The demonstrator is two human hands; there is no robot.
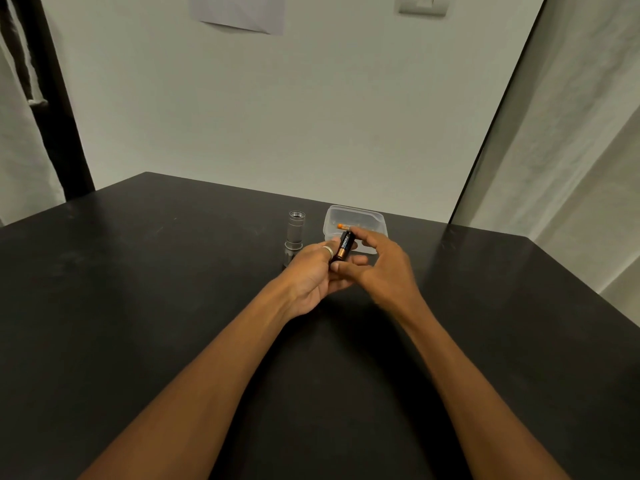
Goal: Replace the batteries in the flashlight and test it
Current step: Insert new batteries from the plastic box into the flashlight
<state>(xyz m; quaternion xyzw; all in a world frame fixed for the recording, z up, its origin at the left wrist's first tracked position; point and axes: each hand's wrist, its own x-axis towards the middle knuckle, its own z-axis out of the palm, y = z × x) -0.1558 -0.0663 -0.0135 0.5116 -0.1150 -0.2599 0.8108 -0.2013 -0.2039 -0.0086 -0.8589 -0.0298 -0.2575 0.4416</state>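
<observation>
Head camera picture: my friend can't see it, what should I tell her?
The left hand and right hand together hold a black-and-copper battery above a dark table. Behind them an open silver flashlight stands upright beside a clear tub holding an orange-tipped battery.

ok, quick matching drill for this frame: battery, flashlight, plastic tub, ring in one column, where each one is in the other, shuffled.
1. battery
2. flashlight
3. plastic tub
4. ring

A. stands upright on the table, open threaded end up
B. on a finger of the left hand
C. held between the left hand and the right hand
D. on the table beyond both hands, orange item inside

Pairs: 1-C, 2-A, 3-D, 4-B
</observation>
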